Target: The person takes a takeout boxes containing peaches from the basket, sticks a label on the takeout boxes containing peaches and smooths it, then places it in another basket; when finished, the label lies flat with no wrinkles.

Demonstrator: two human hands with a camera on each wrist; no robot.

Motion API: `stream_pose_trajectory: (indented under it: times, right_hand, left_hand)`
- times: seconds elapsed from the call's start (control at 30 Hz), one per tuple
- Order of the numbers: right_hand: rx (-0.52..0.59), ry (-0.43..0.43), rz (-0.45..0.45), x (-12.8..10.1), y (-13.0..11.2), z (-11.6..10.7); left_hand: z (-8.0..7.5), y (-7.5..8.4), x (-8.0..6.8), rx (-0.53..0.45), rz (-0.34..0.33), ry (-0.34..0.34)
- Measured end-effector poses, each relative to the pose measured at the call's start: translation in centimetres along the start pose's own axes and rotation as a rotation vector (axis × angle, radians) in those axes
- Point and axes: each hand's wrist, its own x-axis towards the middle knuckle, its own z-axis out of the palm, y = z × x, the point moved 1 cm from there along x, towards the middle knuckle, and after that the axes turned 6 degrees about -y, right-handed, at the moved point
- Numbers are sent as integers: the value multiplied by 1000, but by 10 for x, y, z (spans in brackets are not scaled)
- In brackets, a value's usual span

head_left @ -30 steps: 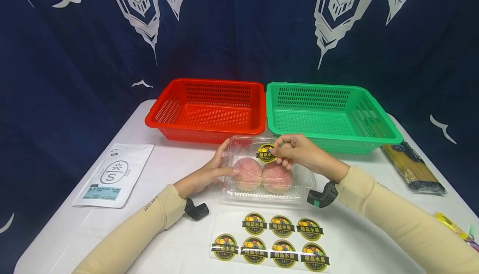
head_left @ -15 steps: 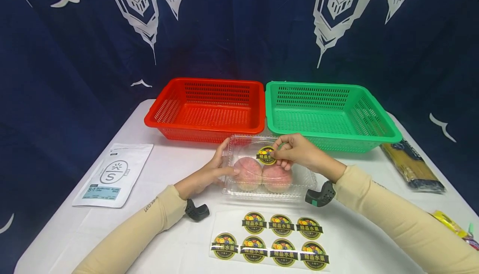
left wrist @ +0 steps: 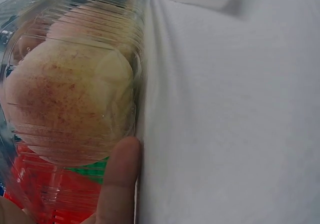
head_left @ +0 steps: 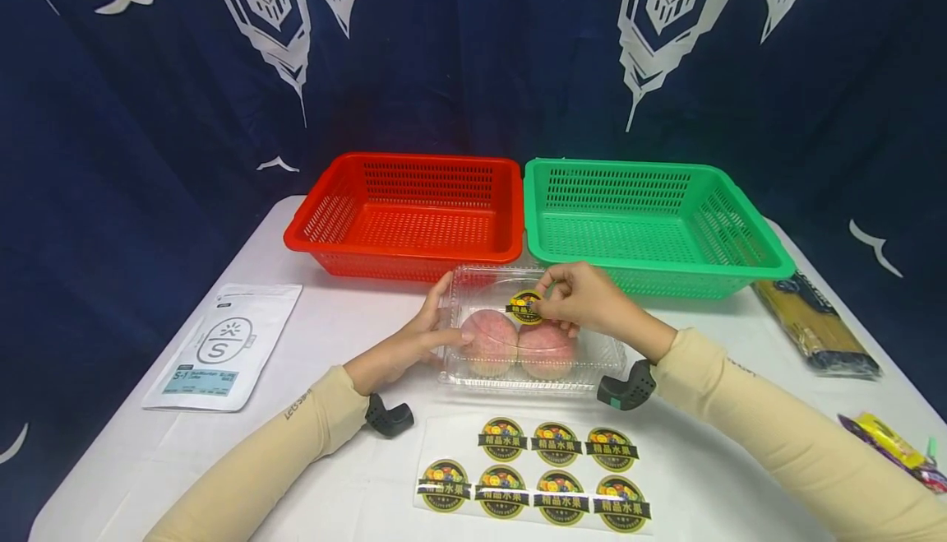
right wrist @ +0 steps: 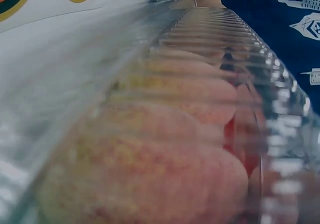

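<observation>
Two pink peaches sit in a clear plastic clamshell box, its lid down, mid-table. My left hand rests against the box's left side, fingers straight. In the left wrist view one finger lies along the box beside a peach. Over the lid, my right hand pinches the right edge of a round black-and-gold fruit sticker; whether the sticker touches the lid I cannot tell. The right wrist view shows peaches through the ribbed plastic; that hand's fingertips are hidden there.
A sheet of several stickers lies in front of the box. Behind stand a red basket and a green basket. A white pouch lies left; a noodle pack and a colourful packet lie right.
The right hand has shifted only slightly, with the right wrist and its camera drawn a little left. The sticker stays over the lid; the left hand holds its place.
</observation>
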Motion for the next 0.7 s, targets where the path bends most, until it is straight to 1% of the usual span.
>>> stream_pose_trajectory:
  times: [0.1, 0.17, 0.33, 0.53, 0.6, 0.7]
  right_hand:
    - [-42, 29, -18, -1, 1, 0]
    - [-43, 35, -35, -1, 2, -1]
    - [-25, 2, -70, -1, 4, -1]
    - [-41, -28, -95, -2, 4, -2]
    - [-48, -36, -117, -3, 5, -2]
    - [-74, -44, -176, -4, 7, -2]
  left_hand:
    - [0, 0, 0, -3, -1, -2]
    - [0, 0, 0, -5, 1, -3]
    - [-1, -1, 0, -6, 7, -8]
    - [0, 0, -2, -7, 16, -16]
    - [0, 0, -2, 4, 18, -14]
    - [-1, -1, -3, 9, 14, -14]
